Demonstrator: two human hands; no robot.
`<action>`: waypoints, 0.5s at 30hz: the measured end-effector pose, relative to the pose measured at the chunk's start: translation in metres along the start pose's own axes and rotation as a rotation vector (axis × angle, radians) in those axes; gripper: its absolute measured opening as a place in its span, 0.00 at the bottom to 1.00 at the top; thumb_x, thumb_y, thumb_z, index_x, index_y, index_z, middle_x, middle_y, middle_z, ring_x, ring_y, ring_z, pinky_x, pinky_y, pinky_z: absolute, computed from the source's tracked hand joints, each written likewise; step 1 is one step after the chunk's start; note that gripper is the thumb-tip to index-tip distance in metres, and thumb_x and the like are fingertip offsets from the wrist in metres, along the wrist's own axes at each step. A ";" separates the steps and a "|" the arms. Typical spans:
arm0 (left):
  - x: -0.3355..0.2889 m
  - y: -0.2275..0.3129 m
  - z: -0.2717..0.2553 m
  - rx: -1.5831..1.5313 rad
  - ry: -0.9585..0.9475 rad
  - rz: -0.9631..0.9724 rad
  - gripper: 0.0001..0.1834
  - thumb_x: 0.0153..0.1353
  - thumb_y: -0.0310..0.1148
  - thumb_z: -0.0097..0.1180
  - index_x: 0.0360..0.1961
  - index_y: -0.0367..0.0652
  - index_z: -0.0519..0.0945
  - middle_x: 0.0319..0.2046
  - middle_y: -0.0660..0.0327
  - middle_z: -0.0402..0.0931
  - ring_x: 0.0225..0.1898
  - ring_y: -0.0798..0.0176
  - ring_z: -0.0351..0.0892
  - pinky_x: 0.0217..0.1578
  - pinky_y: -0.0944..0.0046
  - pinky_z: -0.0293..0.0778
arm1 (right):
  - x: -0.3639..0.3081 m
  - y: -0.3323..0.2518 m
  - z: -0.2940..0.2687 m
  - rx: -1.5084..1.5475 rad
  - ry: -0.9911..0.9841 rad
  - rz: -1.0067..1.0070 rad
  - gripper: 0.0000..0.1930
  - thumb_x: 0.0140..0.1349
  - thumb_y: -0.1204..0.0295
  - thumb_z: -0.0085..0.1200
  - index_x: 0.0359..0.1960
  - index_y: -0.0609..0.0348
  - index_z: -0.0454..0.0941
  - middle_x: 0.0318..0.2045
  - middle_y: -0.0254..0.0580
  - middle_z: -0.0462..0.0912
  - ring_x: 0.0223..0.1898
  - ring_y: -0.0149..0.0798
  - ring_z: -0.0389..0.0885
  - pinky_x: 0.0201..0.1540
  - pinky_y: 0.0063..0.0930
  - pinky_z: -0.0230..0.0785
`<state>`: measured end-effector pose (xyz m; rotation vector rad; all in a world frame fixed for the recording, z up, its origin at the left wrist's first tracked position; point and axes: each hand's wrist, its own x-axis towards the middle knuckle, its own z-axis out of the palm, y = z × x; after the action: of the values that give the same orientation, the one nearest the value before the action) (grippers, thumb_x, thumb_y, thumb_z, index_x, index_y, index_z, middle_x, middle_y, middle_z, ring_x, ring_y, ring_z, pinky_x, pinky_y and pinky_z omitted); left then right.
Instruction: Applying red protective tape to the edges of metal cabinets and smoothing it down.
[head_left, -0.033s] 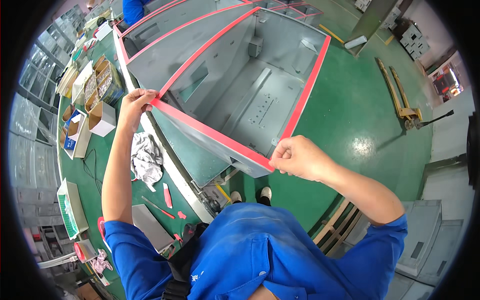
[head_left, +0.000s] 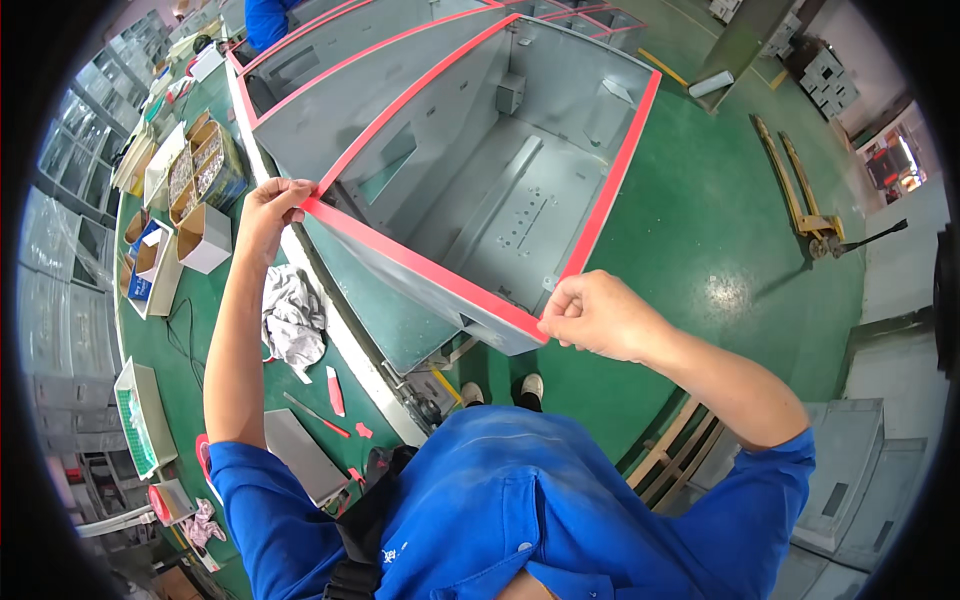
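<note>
An open grey metal cabinet [head_left: 570, 90] lies in front of me, with red strips along its rim. One red tape strip [head_left: 420, 262] runs along the near edge from corner to corner. At the near left corner my left hand [head_left: 268, 215] is closed, thumb and fingers pinching the strip's end against the edge. My right hand [head_left: 605, 316] is closed at the near right corner, fingertips pressed together on the other end of the tape. The exact grip of both hands is partly hidden by their own fingers.
More red-edged grey cabinets [head_left: 330, 75] stand beyond. On the green bench [head_left: 225, 345] at left lie a crumpled grey cloth [head_left: 292, 318], a screwdriver [head_left: 318, 414], red tape scraps and boxes of small parts [head_left: 205, 165]. A yellow pallet jack [head_left: 800, 195] stands at right; a wooden pallet [head_left: 675, 452] lies nearer.
</note>
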<state>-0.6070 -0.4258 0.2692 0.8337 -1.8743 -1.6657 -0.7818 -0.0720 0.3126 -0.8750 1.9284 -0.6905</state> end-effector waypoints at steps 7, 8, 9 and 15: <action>-0.001 -0.001 -0.001 -0.026 -0.013 0.011 0.02 0.50 0.25 0.53 0.25 0.38 0.75 0.35 0.57 0.76 0.30 0.72 0.72 0.29 0.74 0.66 | 0.000 0.000 -0.001 -0.017 0.010 -0.010 0.08 0.50 0.70 0.53 0.24 0.64 0.75 0.18 0.38 0.77 0.20 0.27 0.74 0.23 0.21 0.66; -0.001 -0.001 0.000 -0.030 -0.013 0.012 0.02 0.50 0.25 0.53 0.25 0.38 0.75 0.35 0.57 0.76 0.29 0.72 0.72 0.29 0.74 0.66 | 0.000 -0.001 0.000 -0.024 0.020 -0.010 0.08 0.48 0.70 0.53 0.23 0.64 0.75 0.19 0.40 0.77 0.21 0.30 0.75 0.24 0.24 0.68; -0.001 -0.001 0.000 -0.035 -0.010 0.012 0.02 0.49 0.25 0.53 0.25 0.38 0.75 0.35 0.57 0.76 0.29 0.72 0.72 0.29 0.74 0.66 | 0.000 -0.002 0.000 -0.031 0.031 -0.010 0.08 0.47 0.71 0.53 0.22 0.65 0.76 0.19 0.42 0.78 0.21 0.32 0.77 0.26 0.26 0.69; -0.002 0.000 0.004 -0.072 0.024 0.017 0.02 0.49 0.24 0.54 0.23 0.37 0.74 0.33 0.56 0.77 0.24 0.74 0.70 0.26 0.77 0.67 | 0.000 -0.001 0.001 -0.034 0.041 -0.014 0.08 0.47 0.71 0.52 0.22 0.65 0.76 0.19 0.43 0.78 0.21 0.33 0.77 0.27 0.27 0.70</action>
<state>-0.6086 -0.4214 0.2690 0.8023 -1.7899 -1.6948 -0.7808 -0.0727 0.3130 -0.9019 1.9773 -0.6904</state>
